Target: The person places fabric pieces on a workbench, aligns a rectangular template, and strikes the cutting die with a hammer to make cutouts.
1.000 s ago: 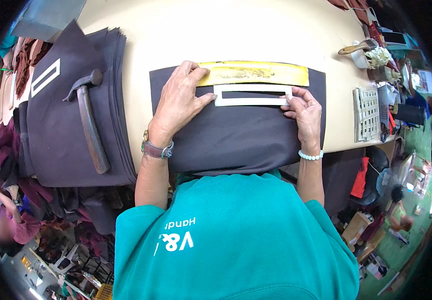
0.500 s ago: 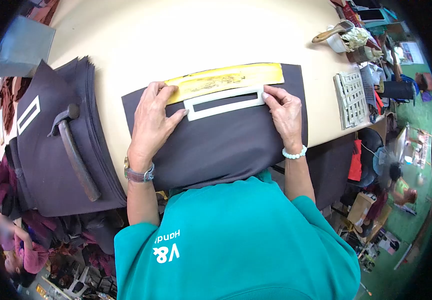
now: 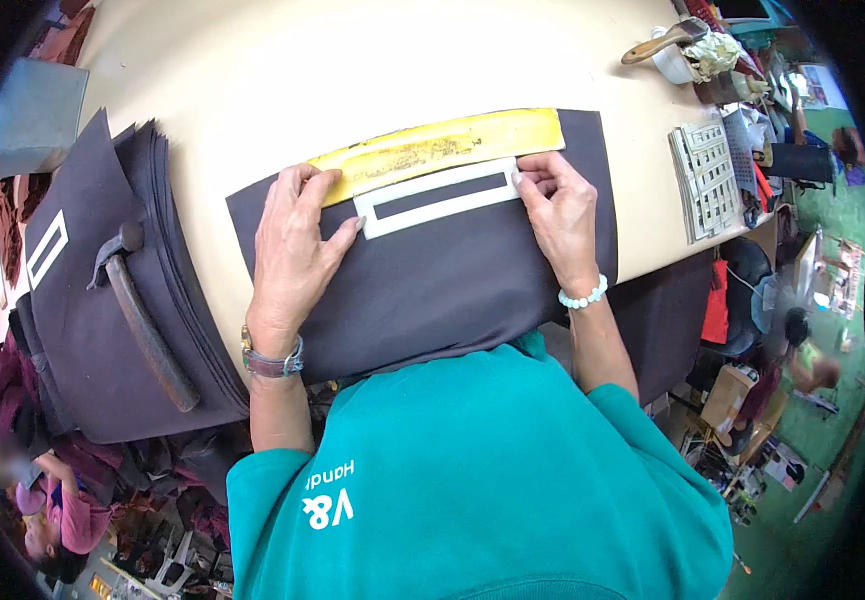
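Observation:
On a dark, smooth sheet (image 3: 423, 280) lies a white rectangular frame (image 3: 443, 213) with a long narrow slot. A worn yellow strip (image 3: 433, 150) runs along the frame's far side. My left hand (image 3: 296, 250) lies at their left ends, thumb against the frame and index finger over the strip; thumb and finger are apart. At the other end, the thumb and index finger of my right hand (image 3: 561, 215) pinch the frame's right corner, the other fingers curled. The strip's left end is partly hidden by my fingers.
A hammer (image 3: 148, 320) rests on a stack of dark sheets (image 3: 83, 340) at left, beside another white frame (image 3: 49, 250). A brush (image 3: 653, 45) lies across a white tub (image 3: 675, 66) at upper right. A slotted panel (image 3: 710, 180) sits near the right edge. Another person (image 3: 78, 510) is at lower left.
The view has shifted slightly, so most things appear a little further left. Both hands stay at the two ends of the white frame.

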Demonstrator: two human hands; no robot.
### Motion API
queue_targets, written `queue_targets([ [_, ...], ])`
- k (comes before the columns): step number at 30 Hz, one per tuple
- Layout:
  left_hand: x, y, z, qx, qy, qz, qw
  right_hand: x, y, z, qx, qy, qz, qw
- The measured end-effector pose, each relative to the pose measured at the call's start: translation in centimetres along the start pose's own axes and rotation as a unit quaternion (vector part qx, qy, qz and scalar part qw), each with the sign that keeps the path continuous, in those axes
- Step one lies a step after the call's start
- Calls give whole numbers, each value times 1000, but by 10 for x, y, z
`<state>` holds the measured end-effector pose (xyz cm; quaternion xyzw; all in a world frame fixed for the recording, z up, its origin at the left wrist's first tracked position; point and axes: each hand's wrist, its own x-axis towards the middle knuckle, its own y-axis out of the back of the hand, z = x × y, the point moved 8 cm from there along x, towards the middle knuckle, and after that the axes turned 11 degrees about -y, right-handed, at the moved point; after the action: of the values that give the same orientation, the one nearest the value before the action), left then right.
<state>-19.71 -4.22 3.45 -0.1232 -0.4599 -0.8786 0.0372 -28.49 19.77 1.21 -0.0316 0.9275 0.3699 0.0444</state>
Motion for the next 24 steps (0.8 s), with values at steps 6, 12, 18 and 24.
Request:
queue_targets([
  [6, -23, -21, 37, 165, -126, 23, 978, -30, -8, -54, -226, 260, 101, 933],
  [12, -43, -38, 36, 232, -110, -19, 966, -94, -96, -86, -145, 369, -39, 917],
  [18, -44, -41, 34, 273, -93, -55, 956, -69, -69, -63, -200, 305, 10, 931],
  [24, -46, -41, 30, 260, -103, -61, 958, -33, -21, -25, -252, 209, 71, 942],
])
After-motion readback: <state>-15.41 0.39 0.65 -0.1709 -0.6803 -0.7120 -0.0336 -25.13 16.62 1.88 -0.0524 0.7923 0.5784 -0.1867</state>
